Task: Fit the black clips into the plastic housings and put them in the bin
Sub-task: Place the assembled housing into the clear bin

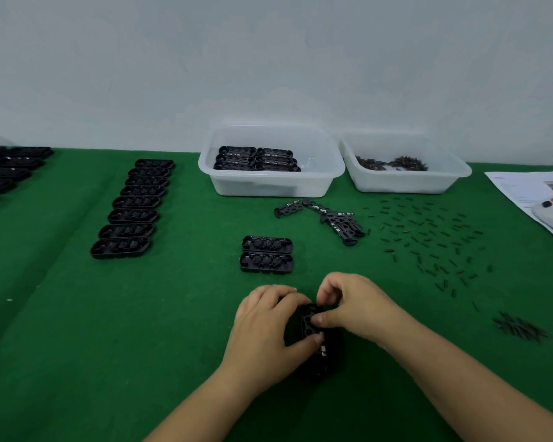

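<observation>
Pressing a black clip into a housing (313, 333) is the step in hand. The left hand (268, 327) grips the housing on the green tabletop (61, 330), thumb bearing on the long edge. The right hand (351, 304) pinches the clip (312, 319) at the far end, fingers closed on it. Seat the clip squarely, then press evenly along its length; a tilted clip may bind.

Far left of the left hand runs a row of empty housings (131, 205). Just beyond both hands lie two more housings (266, 254), with loose clips (329, 218) further out. The bin (270, 161), well beyond, holds finished parts. Right of the right hand, small pins (428, 237) are scattered; keep the wrist clear. Open tabletop lies near left.
</observation>
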